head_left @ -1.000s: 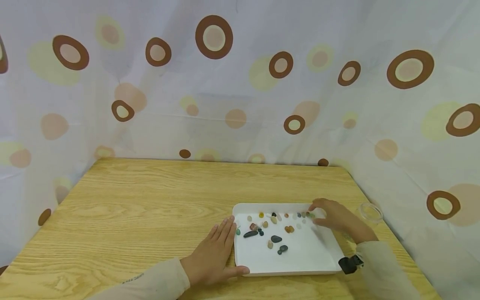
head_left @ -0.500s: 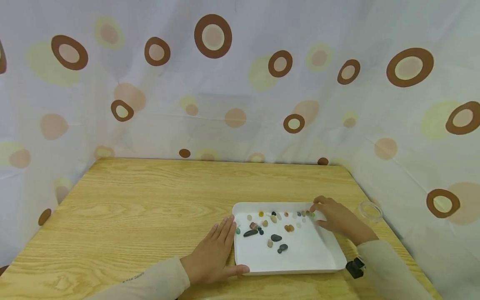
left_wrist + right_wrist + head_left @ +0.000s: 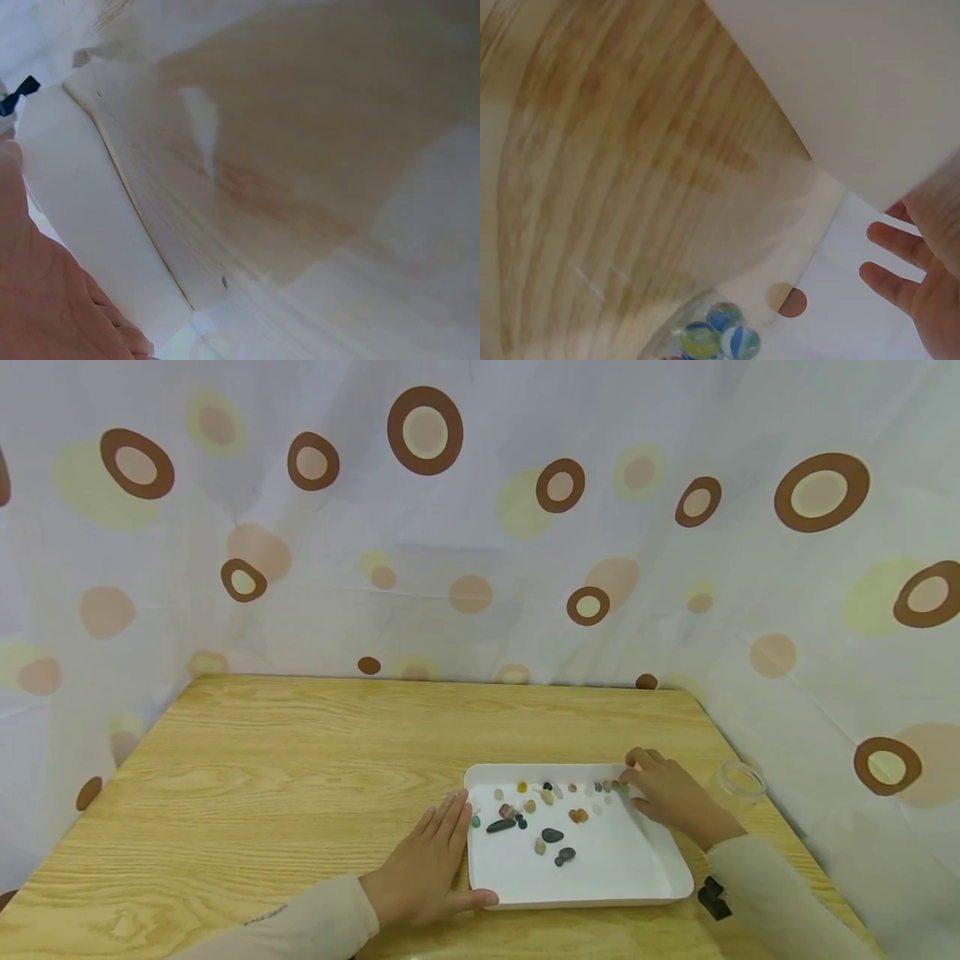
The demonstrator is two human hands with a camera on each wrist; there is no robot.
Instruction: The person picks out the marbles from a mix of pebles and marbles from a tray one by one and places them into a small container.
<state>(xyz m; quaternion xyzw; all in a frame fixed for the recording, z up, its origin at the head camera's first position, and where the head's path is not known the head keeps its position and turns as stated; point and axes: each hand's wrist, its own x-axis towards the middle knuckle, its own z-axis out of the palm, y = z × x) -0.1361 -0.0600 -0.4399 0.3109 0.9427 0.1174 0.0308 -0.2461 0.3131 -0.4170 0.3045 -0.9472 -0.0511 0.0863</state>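
Observation:
A shallow white tray [image 3: 577, 881] with scattered polished pebbles lies on the table. My left hand [image 3: 423, 868] rests along its left side, fingers straight against the wall and thumb at the front edge. At the tray's far right corner is my right hand [image 3: 670, 797], its index fingertip right at a small green pebble [image 3: 624, 787] and its thumb held apart from it. That pebble ends a row along the back wall. Nearer the middle lie a long black pebble [image 3: 501, 826], a dark oval pebble [image 3: 552, 836] and an orange-brown pair [image 3: 577, 816].
A clear round jar [image 3: 741, 781] stands right of the tray, partly behind my right forearm. Glass marbles [image 3: 724, 336] show inside it in the right wrist view. A black strap piece [image 3: 713, 898] sits by the right sleeve. A patterned curtain [image 3: 480, 543] borders the wooden table [image 3: 300, 760].
My right hand has shifted slightly right and away from me at the tray's corner, its fingers drawing closer to the green pebble. The left hand stays in place.

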